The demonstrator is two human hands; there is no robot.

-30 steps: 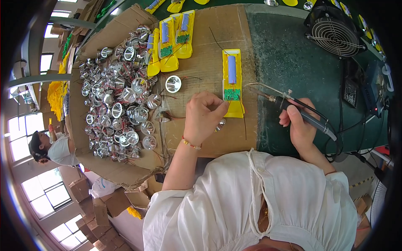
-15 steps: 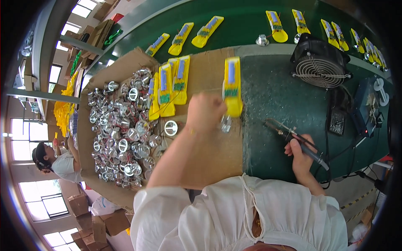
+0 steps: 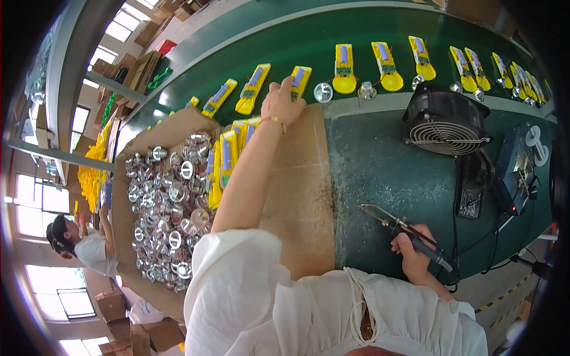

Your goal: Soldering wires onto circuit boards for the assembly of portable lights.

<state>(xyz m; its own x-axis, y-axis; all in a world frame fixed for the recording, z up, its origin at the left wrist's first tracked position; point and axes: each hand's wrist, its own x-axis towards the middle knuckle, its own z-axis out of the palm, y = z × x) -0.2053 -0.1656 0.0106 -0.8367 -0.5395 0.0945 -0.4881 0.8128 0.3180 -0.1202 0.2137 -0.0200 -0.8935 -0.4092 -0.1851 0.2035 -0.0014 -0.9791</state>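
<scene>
The green tabletop (image 3: 380, 172) is seen as a broad, matte, dust-speckled surface, with a long green belt (image 3: 332, 35) running along its far edge, on which flat yellow torch halves are laid out in a row, each apart from the next. A sheet of brown cardboard (image 3: 300, 196) is spread over the tabletop in front of the person, probably as a working pad. To the left, a cardboard box (image 3: 127, 237) is filled with a heap of shiny silver reflector cups (image 3: 169, 213), and several more yellow halves are stacked on its near edge, within easy reach. A black round-grilled fan (image 3: 445, 124) stands on the tabletop to the right, facing the work area, likely placed to draw fumes away.

The left hand (image 3: 282, 104) is stretched out to the belt, and its fingers are closed on a yellow torch half (image 3: 298, 80) with a blue strip and a green board, which rests on the belt. The right hand (image 3: 412, 252) lies near the tabletop's front edge, clenched around the black handle of a soldering iron (image 3: 409, 234), whose thin metal tip is pointed away from the body, clear of the cardboard.
</scene>
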